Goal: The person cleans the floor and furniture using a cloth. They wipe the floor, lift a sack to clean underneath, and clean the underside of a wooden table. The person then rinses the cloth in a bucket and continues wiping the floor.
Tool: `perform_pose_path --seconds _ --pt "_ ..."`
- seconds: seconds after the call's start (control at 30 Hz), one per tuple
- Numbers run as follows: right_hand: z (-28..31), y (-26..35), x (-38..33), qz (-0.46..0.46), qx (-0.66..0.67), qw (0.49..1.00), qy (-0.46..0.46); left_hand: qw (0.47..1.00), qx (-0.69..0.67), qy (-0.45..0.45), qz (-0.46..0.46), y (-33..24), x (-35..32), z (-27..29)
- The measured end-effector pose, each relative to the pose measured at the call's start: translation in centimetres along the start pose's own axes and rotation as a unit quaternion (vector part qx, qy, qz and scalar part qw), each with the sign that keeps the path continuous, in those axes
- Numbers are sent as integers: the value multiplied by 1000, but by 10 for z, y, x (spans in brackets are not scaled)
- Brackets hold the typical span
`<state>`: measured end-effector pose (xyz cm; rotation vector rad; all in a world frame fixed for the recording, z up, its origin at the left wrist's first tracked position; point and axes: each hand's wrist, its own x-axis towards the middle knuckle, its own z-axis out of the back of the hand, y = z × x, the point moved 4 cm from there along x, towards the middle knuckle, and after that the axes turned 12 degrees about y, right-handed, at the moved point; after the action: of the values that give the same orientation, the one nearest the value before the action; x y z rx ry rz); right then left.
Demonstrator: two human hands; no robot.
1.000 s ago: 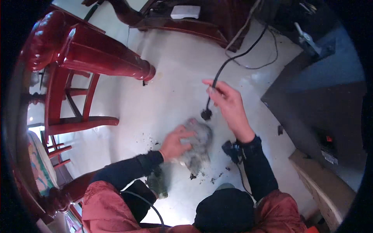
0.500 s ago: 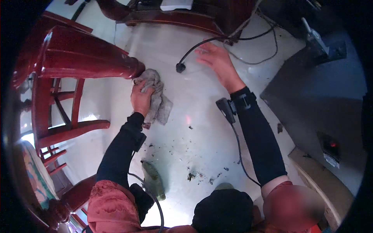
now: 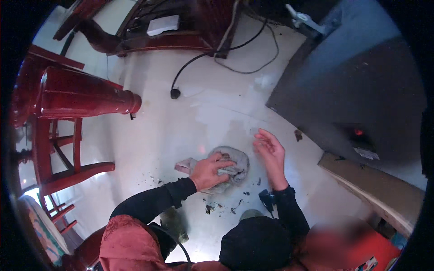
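A pale floor (image 3: 181, 131) fills the middle of the frame, with a dark cabinet (image 3: 357, 90) at upper right and a red wooden chair (image 3: 68, 104) at left. A black cord (image 3: 199, 61) ends in a plug at upper centre, near a white flat box (image 3: 162, 25) at the top. At lower centre the left hand (image 3: 209, 171) presses on a grey rag (image 3: 230, 165), fingers clamped on the cloth. Just right of the rag, the right hand (image 3: 270, 151) hovers empty, fingers apart. Dark crumbs (image 3: 217, 207) lie just below the rag.
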<state>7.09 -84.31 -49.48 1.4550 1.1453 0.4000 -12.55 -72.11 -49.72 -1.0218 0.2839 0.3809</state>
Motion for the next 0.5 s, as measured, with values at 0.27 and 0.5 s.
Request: perform_pose_path --seconds 0.27,0.5 --pt "105 33 -55 126 -123 969 -172 959 -166 -224 42 8 123 86" --pt "129 34 -81 137 -91 956 -242 995 11 -103 2 -64 150 -6"
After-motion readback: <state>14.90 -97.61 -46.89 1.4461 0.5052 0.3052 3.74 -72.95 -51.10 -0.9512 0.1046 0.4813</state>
